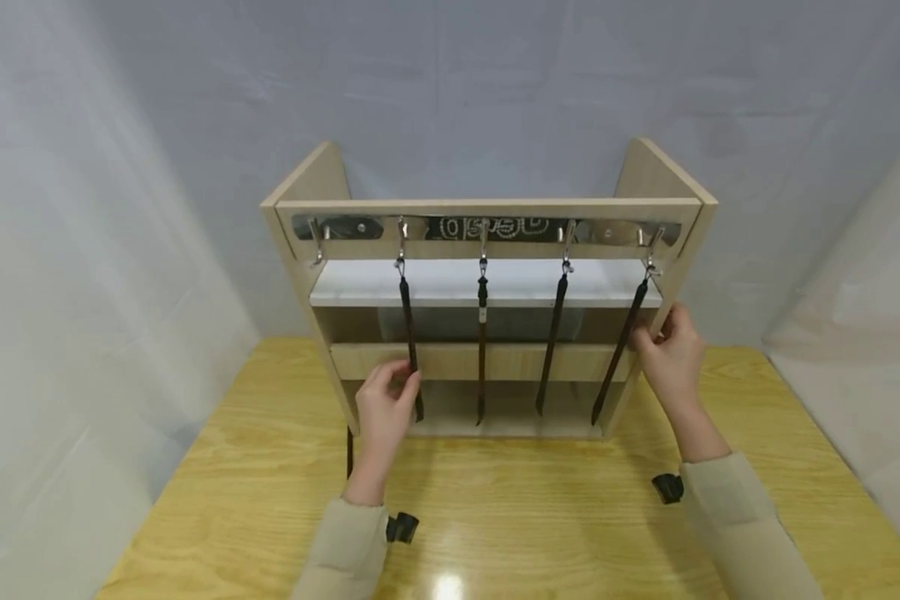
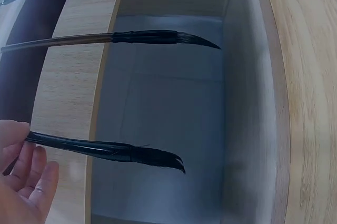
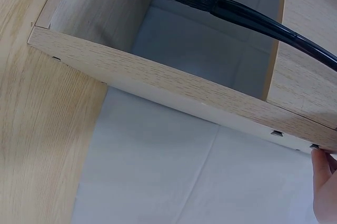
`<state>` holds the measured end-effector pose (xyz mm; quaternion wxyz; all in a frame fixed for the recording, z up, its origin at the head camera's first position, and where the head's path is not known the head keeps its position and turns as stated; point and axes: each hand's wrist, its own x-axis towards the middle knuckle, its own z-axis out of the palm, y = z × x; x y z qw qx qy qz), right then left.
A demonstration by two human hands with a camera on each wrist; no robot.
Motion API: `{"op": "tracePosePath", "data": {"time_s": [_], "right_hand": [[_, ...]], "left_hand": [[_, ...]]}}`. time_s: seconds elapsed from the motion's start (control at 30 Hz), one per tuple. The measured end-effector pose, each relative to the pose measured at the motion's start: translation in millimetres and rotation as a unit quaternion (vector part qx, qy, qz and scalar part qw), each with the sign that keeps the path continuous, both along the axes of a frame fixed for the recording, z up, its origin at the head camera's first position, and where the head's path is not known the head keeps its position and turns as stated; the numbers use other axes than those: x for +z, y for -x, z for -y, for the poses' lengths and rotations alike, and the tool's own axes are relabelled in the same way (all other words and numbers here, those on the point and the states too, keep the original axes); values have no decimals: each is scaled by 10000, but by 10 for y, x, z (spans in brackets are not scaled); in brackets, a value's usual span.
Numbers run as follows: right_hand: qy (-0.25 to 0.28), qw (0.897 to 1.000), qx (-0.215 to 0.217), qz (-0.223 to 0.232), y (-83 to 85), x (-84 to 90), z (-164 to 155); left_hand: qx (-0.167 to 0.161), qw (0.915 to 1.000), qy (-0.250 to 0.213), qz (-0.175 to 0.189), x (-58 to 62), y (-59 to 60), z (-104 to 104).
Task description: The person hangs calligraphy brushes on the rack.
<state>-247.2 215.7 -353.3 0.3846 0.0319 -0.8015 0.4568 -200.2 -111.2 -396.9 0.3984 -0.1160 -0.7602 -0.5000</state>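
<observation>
My left hand (image 1: 386, 404) pinches the handle of the leftmost hanging calligraphy brush (image 1: 408, 321) between thumb and forefinger. In the left wrist view that brush (image 2: 105, 149) has a dark, curved tip below the fingers. Several dark brushes hang by loops from metal hooks on a wooden shelf (image 1: 487, 206). At the shelf's right side panel (image 1: 686, 258), my right hand (image 1: 671, 354) grips the edge, thumb in front. The right wrist view has its fingers (image 3: 322, 174) at that panel, with the rightmost brush (image 3: 247, 16) hanging nearby.
The shelf stands on a yellow wood-grain table (image 1: 495, 517). Its leftmost hook (image 1: 316, 242) carries no brush. A thin dark stick (image 1: 350, 454) shows by the shelf's lower left corner. Pale cloth (image 1: 480, 100) covers the wall behind.
</observation>
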Motion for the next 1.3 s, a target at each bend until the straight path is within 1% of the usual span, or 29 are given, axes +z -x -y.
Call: {"op": "tracePosePath", "data": {"time_s": [0.17,0.3,0.5,0.53,0.57,0.63,0.8,0.93,1.07,1.3], "right_hand": [[54,10000,53,6,8,2,8],[53,10000,-4,-26,7,4,8],[36,10000,10,-34,5,4,5],[33,10000,2,-30,4,3,4],[42,10000,4,-26,3,2,3],[81,10000,30,-26,3,-1,1],[73,10000,33,-19,1,-2,-3],[-43,10000,-18,-15,0,-3,0],[-16,10000,30,-21,-1,-1,5],[121,9998,131,-53,-12,7,14]], "left_hand": [[-4,9999,-145,44,-5,48,-4],[-68,9997,-238,94,25,43,-12],[0,9998,-150,108,265,-135,-101],[15,9999,-123,116,291,-157,-113],[21,9999,-107,117,292,-161,-113],[20,9999,-98,117,242,-127,-96],[2,9999,-37,136,70,-5,-22],[38,10000,50,58,33,18,-5],[-3,10000,-61,-54,-7,43,8],[-27,9999,-45,130,-10,10,28]]}}
